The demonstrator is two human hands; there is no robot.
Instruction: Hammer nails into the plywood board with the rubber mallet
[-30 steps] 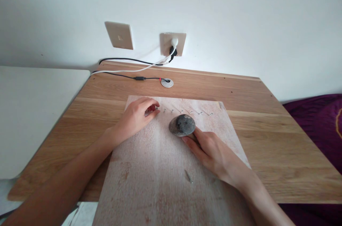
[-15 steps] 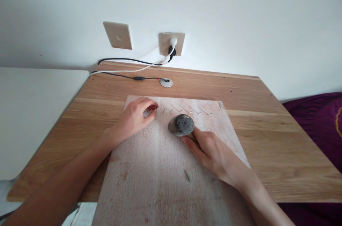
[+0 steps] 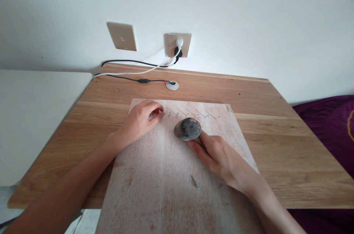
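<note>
My right hand (image 3: 218,154) is wrapped round the handle of a mallet (image 3: 190,129) with a thick, worn dark-grey head, held over the board (image 3: 155,189). My left hand (image 3: 145,117) rests at the board's far left part, thumb and fingertips pinched together on what looks like a nail, mostly hidden by the fingers. To the right of those fingertips, a row of several nails stands in the board, among them one nail (image 3: 197,116) behind the mallet head. A loose nail (image 3: 195,182) lies flat on the board, nearer to me.
The board lies on a wooden desk (image 3: 276,145) against a white wall. Behind it, black and white cables (image 3: 132,74) run to a wall socket (image 3: 184,44) and a round cable hole (image 3: 172,85). A white surface (image 3: 35,123) adjoins at left; purple cloth (image 3: 326,127) is at right.
The fingertips of my left hand have shifted very slightly, and the small metal bit seen between them before is now hidden. The mallet and my right hand stay in place.
</note>
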